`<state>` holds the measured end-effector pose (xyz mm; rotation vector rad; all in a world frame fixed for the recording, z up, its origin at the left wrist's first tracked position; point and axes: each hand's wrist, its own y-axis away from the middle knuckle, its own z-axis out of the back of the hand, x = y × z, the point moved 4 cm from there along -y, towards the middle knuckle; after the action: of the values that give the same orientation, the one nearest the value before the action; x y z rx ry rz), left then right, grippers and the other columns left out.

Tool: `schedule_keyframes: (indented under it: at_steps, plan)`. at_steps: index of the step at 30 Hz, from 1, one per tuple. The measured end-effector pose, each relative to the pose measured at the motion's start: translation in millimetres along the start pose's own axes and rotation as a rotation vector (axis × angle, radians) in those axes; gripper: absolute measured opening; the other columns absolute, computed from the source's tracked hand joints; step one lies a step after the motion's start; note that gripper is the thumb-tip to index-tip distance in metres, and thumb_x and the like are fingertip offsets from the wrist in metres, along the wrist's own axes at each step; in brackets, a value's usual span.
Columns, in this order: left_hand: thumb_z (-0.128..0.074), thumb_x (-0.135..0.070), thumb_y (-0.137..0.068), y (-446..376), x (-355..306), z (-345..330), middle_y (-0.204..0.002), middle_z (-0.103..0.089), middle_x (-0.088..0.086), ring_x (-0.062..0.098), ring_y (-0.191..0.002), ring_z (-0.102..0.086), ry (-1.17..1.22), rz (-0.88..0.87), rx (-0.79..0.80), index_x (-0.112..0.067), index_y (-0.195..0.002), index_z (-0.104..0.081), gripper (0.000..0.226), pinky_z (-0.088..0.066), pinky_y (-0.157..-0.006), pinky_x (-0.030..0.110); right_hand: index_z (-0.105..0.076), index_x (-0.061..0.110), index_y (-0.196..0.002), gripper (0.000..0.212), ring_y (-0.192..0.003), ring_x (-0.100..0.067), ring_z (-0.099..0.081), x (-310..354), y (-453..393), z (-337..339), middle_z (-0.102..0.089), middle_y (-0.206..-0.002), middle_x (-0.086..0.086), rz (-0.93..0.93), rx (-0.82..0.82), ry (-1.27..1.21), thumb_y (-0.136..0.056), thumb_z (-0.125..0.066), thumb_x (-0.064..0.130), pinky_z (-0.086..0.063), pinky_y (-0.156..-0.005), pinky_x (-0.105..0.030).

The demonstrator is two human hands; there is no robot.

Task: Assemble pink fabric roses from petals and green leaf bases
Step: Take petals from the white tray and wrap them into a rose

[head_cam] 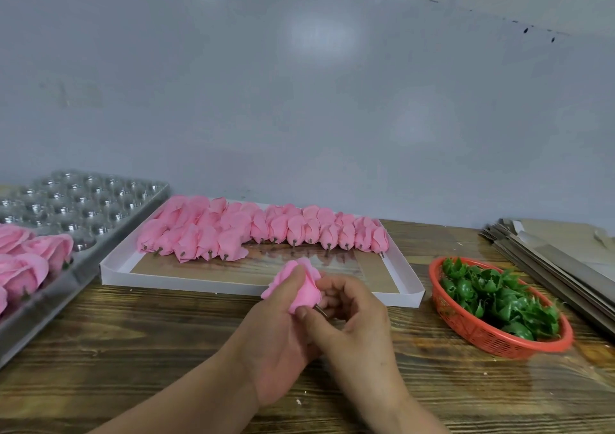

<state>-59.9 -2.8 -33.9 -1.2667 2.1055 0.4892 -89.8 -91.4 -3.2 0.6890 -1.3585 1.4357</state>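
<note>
My left hand (279,340) grips a pink fabric rose head (307,288) above the table, thumb and fingers wrapped round its petals. A short dark stem pin (321,310) sticks out of its base. My right hand (356,313) sits right against it with fingers curled at that pin. Behind them a shallow white tray (253,287) holds several rows of pink rose heads (263,228), stems toward me. To the right, a red mesh basket (479,335) is filled with green leaf bases (499,297).
A silver moulded tray (90,207) at the left carries finished pink roses (30,257) near its front. Flat grey cardboard sheets (559,253) are stacked at the right edge. The wooden table (133,343) runs under everything; a pale wall stands behind.
</note>
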Motion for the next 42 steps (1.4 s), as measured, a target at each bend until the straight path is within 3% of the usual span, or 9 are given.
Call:
schedule_keyframes:
  at_steps: [2,6,11,17,22,29,33,39,42]
  plan:
    - [-0.057,-0.045,-0.086,2,-1,-1,-0.101,-0.066,0.018,0.03,-0.097,-0.067,-0.018,-0.023,0.004,-0.018,-0.095,-0.069,0.03,-0.053,-0.09,0.044,-0.067,0.023,-0.084,0.026,-0.067,-0.011,-0.057,2,1,-1,-0.065,-0.075,-0.009,0.006,0.004,-0.038,-0.068,-0.078,0.006,-0.051,-0.067,-0.034]
    - [-0.087,-0.051,-0.055,9,3,-7,-0.129,-0.055,0.028,0.041,-0.127,-0.049,-0.159,-0.018,0.088,-0.003,-0.122,-0.057,0.087,-0.032,-0.111,0.055,-0.07,0.02,-0.08,0.018,-0.063,-0.019,-0.055,1,1,-1,-0.064,-0.068,-0.011,-0.036,-0.01,-0.222,-0.064,-0.074,0.026,-0.049,-0.061,-0.039]
    - [-0.091,-0.049,-0.046,11,7,-9,-0.118,-0.066,0.017,0.025,-0.106,-0.063,-0.171,0.027,0.076,-0.005,-0.117,-0.063,0.088,-0.048,-0.089,0.039,-0.072,0.011,-0.081,0.017,-0.068,-0.024,-0.057,-6,-1,-4,-0.064,-0.08,-0.031,-0.179,0.072,-0.459,-0.066,-0.072,0.019,-0.047,-0.058,-0.028]
    - [-0.088,-0.023,-0.051,6,-9,2,-0.077,-0.051,0.01,0.015,-0.062,-0.04,-0.139,0.016,-0.044,0.001,-0.11,-0.064,0.068,-0.042,-0.065,0.034,-0.072,0.008,-0.07,0.004,-0.049,-0.012,-0.055,-12,0,-9,-0.062,-0.06,-0.011,-0.297,0.218,-0.578,-0.067,-0.071,0.011,-0.048,-0.049,-0.02]
    - [-0.082,-0.029,-0.071,5,-15,-1,-0.072,-0.058,0.006,0.012,-0.056,-0.045,-0.187,0.013,-0.038,-0.005,-0.094,-0.075,0.034,-0.036,-0.055,0.027,-0.067,0.005,-0.077,0.012,-0.051,-0.017,-0.055,-9,0,-12,-0.063,-0.065,-0.018,-0.294,0.251,-0.604,-0.068,-0.074,0.01,-0.049,-0.054,-0.024]
    - [-0.071,-0.024,-0.071,4,-12,-5,-0.094,-0.07,0.019,0.026,-0.081,-0.07,-0.016,0.003,-0.072,-0.008,-0.082,-0.077,0.021,-0.059,-0.071,0.035,-0.064,0.017,-0.08,0.02,-0.058,-0.008,-0.057,0,5,-8,-0.065,-0.071,-0.003,0.11,0.015,0.043,-0.069,-0.074,0.004,-0.05,-0.06,-0.029]
    - [-0.077,-0.025,-0.073,6,-12,-7,-0.099,-0.069,0.018,0.025,-0.089,-0.068,-0.099,0.006,-0.003,-0.009,-0.087,-0.078,0.021,-0.056,-0.083,0.036,-0.065,0.006,-0.073,0.01,-0.055,-0.014,-0.046,-1,2,-5,-0.053,-0.058,-0.003,0.052,0.078,-0.107,-0.073,-0.07,-0.002,-0.041,-0.055,-0.029]
    - [-0.081,-0.043,-0.056,8,-18,-3,-0.059,-0.045,0.003,0.011,-0.05,-0.04,-0.338,0.006,0.012,-0.01,-0.101,-0.075,0.057,-0.035,-0.046,0.022,-0.069,0.014,-0.061,0.014,-0.05,-0.014,-0.051,-5,1,-12,-0.062,-0.059,-0.009,-0.23,0.319,-0.449,-0.073,-0.064,0.019,-0.043,-0.053,-0.023]
    - [-0.079,-0.045,-0.06,8,-20,-4,-0.069,-0.044,0.014,0.016,-0.055,-0.043,-0.352,-0.006,0.015,-0.011,-0.101,-0.075,0.053,-0.037,-0.05,0.025,-0.07,0.014,-0.063,0.013,-0.051,-0.016,-0.05,-7,2,-12,-0.061,-0.06,-0.01,-0.25,0.307,-0.487,-0.071,-0.065,0.021,-0.043,-0.053,-0.023]
